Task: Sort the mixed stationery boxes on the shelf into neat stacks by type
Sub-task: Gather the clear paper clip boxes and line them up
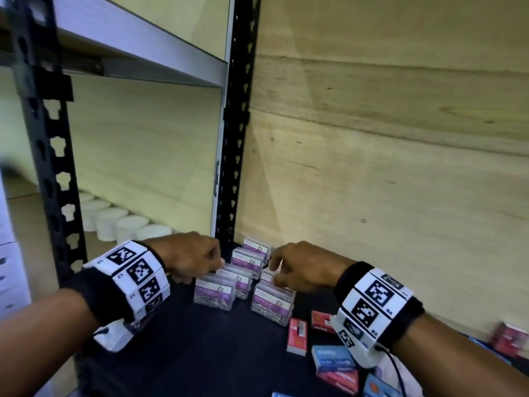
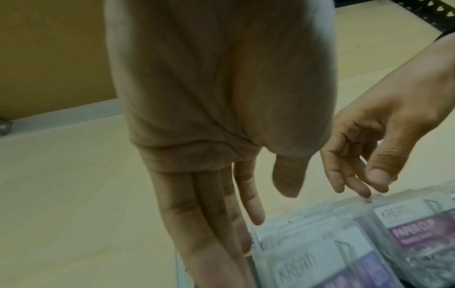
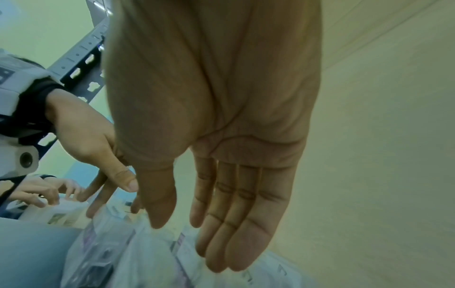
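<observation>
Several clear paper clip boxes [image 1: 214, 293] with purple labels stand in two rows in the back corner of the black shelf [image 1: 186, 353]. My left hand [image 1: 217, 263] reaches the left row, and in the left wrist view its straight fingers [image 2: 256, 218] lie against the left side of the boxes [image 2: 320, 253]. My right hand [image 1: 274, 267] hovers over the right row [image 1: 272, 303]. Its relaxed fingers [image 2: 364, 192] touch a box's top edge. In the right wrist view the right hand [image 3: 187, 241] is flat over the boxes [image 3: 138, 259]. Neither hand grips anything.
Red boxes [image 1: 297, 335] and blue boxes [image 1: 332, 358] lie mixed at the shelf's front right. A wooden wall [image 1: 386, 167] closes the back and right. A black upright [image 1: 234, 138] stands at the corner, with white round tubs [image 1: 126, 227] on the shelf beyond. Another hand [image 3: 44, 193] shows at far left.
</observation>
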A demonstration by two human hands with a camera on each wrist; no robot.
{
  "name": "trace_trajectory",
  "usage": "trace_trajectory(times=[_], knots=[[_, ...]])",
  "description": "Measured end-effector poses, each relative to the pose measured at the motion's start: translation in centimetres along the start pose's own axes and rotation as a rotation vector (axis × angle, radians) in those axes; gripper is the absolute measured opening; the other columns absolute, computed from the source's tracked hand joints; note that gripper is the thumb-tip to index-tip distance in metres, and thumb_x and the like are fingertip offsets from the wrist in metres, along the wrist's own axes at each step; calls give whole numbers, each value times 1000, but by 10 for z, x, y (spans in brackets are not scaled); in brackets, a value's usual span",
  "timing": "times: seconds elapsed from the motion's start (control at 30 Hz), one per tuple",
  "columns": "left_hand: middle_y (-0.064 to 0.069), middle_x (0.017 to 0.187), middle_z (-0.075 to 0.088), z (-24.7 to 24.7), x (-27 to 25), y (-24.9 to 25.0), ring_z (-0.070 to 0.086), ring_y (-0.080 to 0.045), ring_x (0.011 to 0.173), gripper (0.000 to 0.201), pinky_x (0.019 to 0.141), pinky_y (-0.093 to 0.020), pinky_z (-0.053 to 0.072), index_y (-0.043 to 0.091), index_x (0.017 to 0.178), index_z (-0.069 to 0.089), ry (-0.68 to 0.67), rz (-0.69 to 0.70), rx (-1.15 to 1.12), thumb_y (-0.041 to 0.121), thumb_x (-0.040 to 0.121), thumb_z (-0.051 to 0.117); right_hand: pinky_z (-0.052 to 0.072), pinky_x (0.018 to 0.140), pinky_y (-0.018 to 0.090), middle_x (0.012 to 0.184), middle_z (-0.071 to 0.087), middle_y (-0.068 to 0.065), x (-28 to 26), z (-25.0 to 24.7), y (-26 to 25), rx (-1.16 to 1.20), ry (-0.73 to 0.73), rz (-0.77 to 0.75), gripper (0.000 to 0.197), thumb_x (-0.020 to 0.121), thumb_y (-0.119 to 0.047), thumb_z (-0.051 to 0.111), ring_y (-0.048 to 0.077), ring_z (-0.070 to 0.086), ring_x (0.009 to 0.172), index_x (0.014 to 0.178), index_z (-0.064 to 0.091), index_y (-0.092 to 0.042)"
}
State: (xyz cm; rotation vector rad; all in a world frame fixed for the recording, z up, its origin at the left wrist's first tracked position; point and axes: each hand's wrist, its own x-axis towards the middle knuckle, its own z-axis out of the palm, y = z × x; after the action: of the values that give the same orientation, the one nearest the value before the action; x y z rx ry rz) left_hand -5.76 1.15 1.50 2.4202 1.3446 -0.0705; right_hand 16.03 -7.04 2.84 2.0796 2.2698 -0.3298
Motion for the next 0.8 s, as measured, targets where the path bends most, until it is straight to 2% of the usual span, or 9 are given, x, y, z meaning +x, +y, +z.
trace_trajectory(times=[0.1,0.2,0.33,0.43,0.5,0.67,0.73,0.8], knots=[[10,112,61,-11,11,7,56,-2,83,23,72,-17,43,31,116,55,99,128,127,40,94,56,45,80,27,120,62,-1,2,-4,8,-24,33,31,30,95,-35,63,18,61,101,122,59,-24],[13,119,59,-14,21,13,54,6,79,34,65,-8,37,32,125,56,12,181,123,30,92,64,48,79,27,111,65,-2,4,-1,15,-26,24,31,22,91,-30,68,18,62,97,112,64,-24],[13,117,63,-11,36,15,55,6,72,40,62,-8,40,32,124,58,-76,176,151,16,89,66,50,79,27,106,68,-2,7,3,20,16,27,22,17,90,-24,71,17,64,94,106,66,-23],[9,109,67,-10,44,15,60,4,74,39,68,-13,48,28,119,63,-119,184,117,6,87,66,47,75,25,104,69,-1,10,4,22,24,33,6,16,89,-19,71,17,65,93,104,66,-22],[7,107,67,-10,47,15,59,5,73,35,68,-13,48,25,117,65,-117,197,123,6,87,67,46,74,25,103,69,-1,11,5,24,35,39,-1,15,90,-18,71,17,64,92,103,67,-22],[9,108,65,-9,52,16,58,9,72,31,59,-4,40,25,117,66,-50,220,125,13,89,69,46,74,24,97,64,-4,11,5,25,49,43,-7,11,92,-21,68,15,63,89,102,66,-22],[11,108,66,-10,51,15,57,10,71,28,60,-4,40,27,115,66,-31,225,122,18,89,69,48,74,26,98,66,-4,9,4,23,27,55,-13,10,93,-24,65,15,62,88,102,66,-20],[13,108,65,-12,47,14,57,8,73,25,64,-8,41,28,114,65,4,218,139,30,89,69,49,73,26,100,67,-2,7,2,19,16,68,-19,16,95,-32,62,16,62,88,103,66,-19]])
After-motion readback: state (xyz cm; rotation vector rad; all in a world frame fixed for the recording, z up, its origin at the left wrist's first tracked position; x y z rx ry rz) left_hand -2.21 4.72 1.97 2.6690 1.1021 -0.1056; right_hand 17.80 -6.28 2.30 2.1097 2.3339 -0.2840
